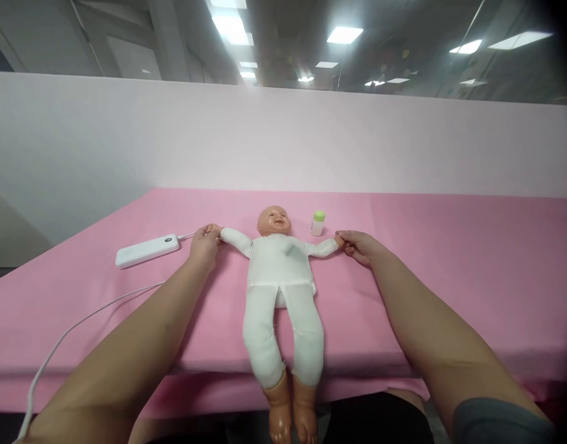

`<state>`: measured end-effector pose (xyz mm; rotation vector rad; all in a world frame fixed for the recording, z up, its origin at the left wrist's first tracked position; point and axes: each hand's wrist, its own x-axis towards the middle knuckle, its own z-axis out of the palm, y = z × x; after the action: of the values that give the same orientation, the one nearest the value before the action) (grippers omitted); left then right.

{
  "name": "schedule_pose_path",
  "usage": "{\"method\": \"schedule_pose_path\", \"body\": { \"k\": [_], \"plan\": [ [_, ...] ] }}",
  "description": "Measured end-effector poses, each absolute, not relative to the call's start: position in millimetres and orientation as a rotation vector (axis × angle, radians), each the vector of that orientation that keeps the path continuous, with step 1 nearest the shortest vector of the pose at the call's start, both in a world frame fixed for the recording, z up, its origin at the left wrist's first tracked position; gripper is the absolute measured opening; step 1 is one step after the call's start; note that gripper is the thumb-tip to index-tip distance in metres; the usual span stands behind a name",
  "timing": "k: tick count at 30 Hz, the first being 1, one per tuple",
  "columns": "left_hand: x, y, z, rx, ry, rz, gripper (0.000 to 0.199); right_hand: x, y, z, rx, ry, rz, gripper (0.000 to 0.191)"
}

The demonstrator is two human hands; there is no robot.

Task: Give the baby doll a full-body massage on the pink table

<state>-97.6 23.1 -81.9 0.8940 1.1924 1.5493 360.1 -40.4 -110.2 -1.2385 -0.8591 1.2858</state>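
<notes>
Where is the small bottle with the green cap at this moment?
In the head view, the bottle stands on the pink table, slightly right of centre, between the doll's head and the right hand.

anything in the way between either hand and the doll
Nothing visible: the left hand and right hand each already hold one end of the outstretched arms of the doll. The green-capped bottle stands beside its head.

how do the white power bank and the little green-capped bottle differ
The white power bank lies flat, while the bottle stands upright. The power bank is long and slim, the bottle short and small. The power bank has a cable at one end; the bottle has a green cap and nothing attached. Both rest on the pink cloth.
</notes>
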Motion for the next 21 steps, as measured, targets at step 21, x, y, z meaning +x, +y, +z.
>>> {"method": "schedule_pose_path", "body": {
  "k": [21],
  "plan": [
    [-101.0,42.6,-87.9,1.05,1.502,1.49,0.026,356.7,-44.4,-105.2,-1.137,-0.954,1.467,0.02]
  ]
}}
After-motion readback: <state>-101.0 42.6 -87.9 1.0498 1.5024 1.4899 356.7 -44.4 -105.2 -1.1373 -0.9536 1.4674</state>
